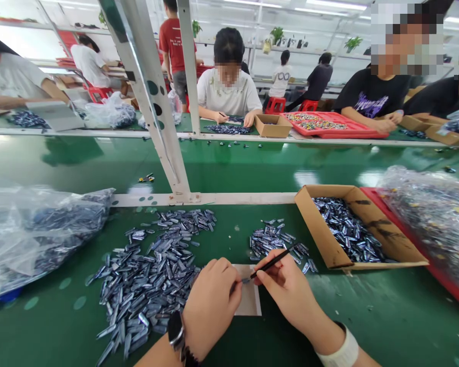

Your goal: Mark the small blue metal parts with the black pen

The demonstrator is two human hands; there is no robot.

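Note:
My left hand (216, 290), with a dark watch on the wrist, is closed in a pinch on a small glossy blue-grey piece (246, 280). A slim black pen-like tool (272, 262) is gripped in my right hand (286, 285), its tip at or very near that piece. Beneath both hands lies a pale rectangular card or pad (248, 300), partly covered by them. Left of my left hand spreads a large heap of similar blue-grey pieces (149, 275). A smaller heap of pieces (270, 239) sits just beyond my right hand.
An open cardboard box (313, 224) of pieces stands at the right, beside a filled plastic bag (436, 219) on a red tray (439, 280). Another clear bag (42, 234) bulges at the left. A white post (153, 97) rises from the ledge; co-workers sit across the green belt (229, 168).

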